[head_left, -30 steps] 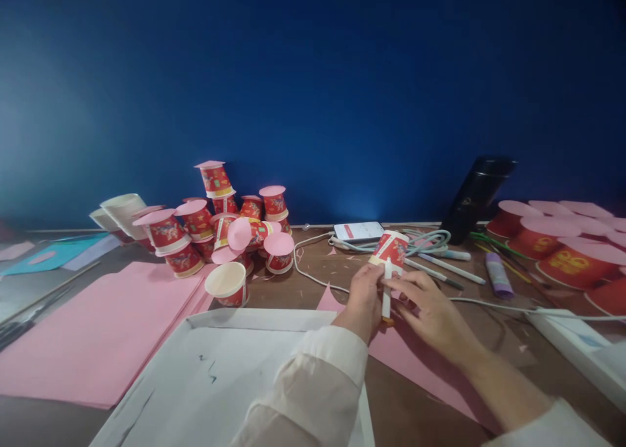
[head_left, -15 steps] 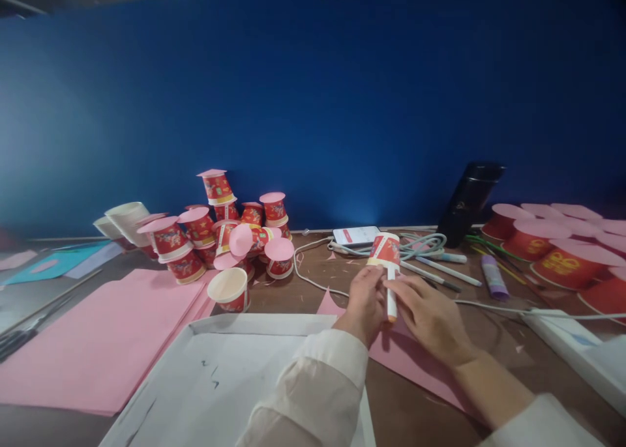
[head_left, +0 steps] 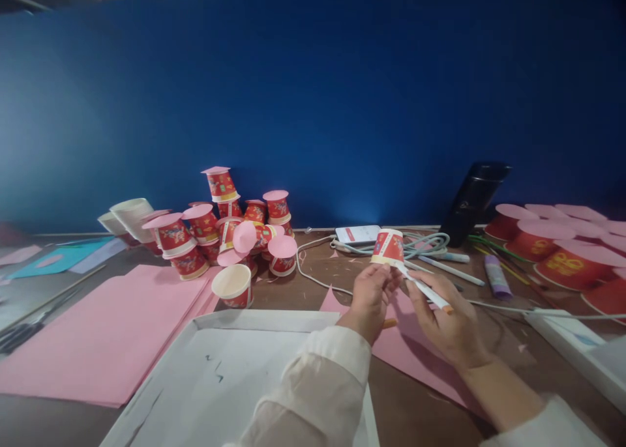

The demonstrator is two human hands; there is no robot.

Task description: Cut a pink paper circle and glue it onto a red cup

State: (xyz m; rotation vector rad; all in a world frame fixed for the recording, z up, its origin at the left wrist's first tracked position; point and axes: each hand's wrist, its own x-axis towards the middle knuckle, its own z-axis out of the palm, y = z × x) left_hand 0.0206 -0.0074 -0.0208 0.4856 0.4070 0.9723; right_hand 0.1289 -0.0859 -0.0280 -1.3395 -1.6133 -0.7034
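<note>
My right hand (head_left: 447, 317) grips a white marker pen (head_left: 425, 289) with an orange end, its other end pointing at my left fingertips. An orange cap (head_left: 390, 323), seemingly the marker's, pokes out from under my left hand (head_left: 372, 297), whose fingers are closed. Just beyond my fingertips a red paper cup (head_left: 388, 247) stands upside down; I cannot tell whether my left fingers touch it. Beneath both hands lies a pink paper sheet (head_left: 415, 362).
To the left are stacked red cups with pink discs (head_left: 188, 261), an upright open cup (head_left: 232, 285), pink sheets (head_left: 98, 343) and a white box lid (head_left: 235, 375). Rightward are a phone (head_left: 358, 234), cable, black bottle (head_left: 474, 202), glue stick (head_left: 497, 277) and more red cups (head_left: 565, 264).
The marker has swung from upright between my hands to slanting in my right hand. My right hand has drawn slightly right; an orange cap now shows by my left hand.
</note>
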